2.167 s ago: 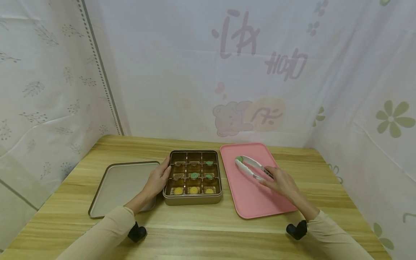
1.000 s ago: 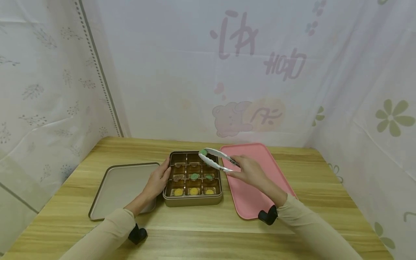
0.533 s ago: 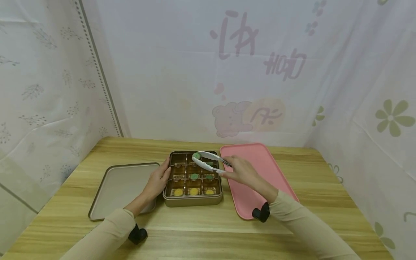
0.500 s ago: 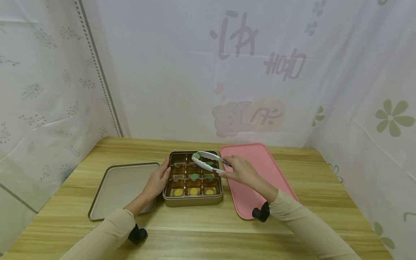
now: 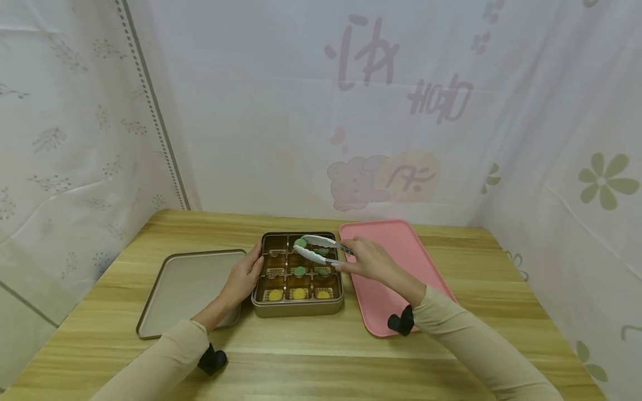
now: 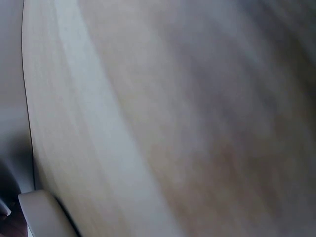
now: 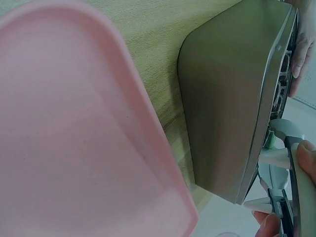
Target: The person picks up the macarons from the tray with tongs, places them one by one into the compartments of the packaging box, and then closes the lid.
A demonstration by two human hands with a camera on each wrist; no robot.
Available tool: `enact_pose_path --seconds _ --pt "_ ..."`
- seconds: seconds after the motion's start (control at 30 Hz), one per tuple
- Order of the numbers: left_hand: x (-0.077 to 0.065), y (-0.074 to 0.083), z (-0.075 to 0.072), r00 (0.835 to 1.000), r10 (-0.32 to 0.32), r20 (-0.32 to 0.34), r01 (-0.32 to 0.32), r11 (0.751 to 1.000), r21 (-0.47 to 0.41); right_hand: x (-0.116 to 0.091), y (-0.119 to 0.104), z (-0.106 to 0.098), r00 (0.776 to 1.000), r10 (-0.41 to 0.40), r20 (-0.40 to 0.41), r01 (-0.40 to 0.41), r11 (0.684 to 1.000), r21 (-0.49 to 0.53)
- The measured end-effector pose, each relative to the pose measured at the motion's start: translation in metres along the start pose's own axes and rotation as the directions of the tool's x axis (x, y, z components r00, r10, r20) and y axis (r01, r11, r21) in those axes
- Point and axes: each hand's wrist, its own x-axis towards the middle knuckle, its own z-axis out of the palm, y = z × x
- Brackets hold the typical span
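Note:
My right hand [image 5: 368, 258] holds white-tipped metal tongs [image 5: 313, 254] by the handles. A small round green piece [image 5: 301, 243], maybe a sweet or pastry, sits between the tong tips, over the back middle compartment of the metal box [image 5: 298, 309]. My left hand [image 5: 244, 277] rests along the box's left side, its fingers fairly straight against the wall and rim. Inside the box, a brown divided insert holds yellow round pieces [image 5: 298, 293] in the front row. More green pieces [image 5: 300, 271] lie in the middle and right compartments. The right wrist view shows the tongs [image 7: 291, 182] at the box rim.
Left of the box lies a flat metal lid [image 5: 193, 289], partly under my left forearm. A pink tray [image 5: 386, 301] is to the right, beneath my right arm. Everything stands on a wooden table [image 5: 301, 362]. The left wrist view shows mostly blurred table.
The tongs and green piece have moved left from above the pink tray to the box, then slightly lower over the back middle compartment. My left hand and the box have stayed in place.

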Motion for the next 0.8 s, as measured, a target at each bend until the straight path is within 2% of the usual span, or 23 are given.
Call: enact_pose_path --seconds 0.8 --pt "-0.0013 0.0006 -0.0001 1.000 0.003 -0.008 -0.003 1.000 0.018 -0.0001 -0.0008 -0.0009 1.000 -0.025 -0.003 0.025 1.000 -0.012"
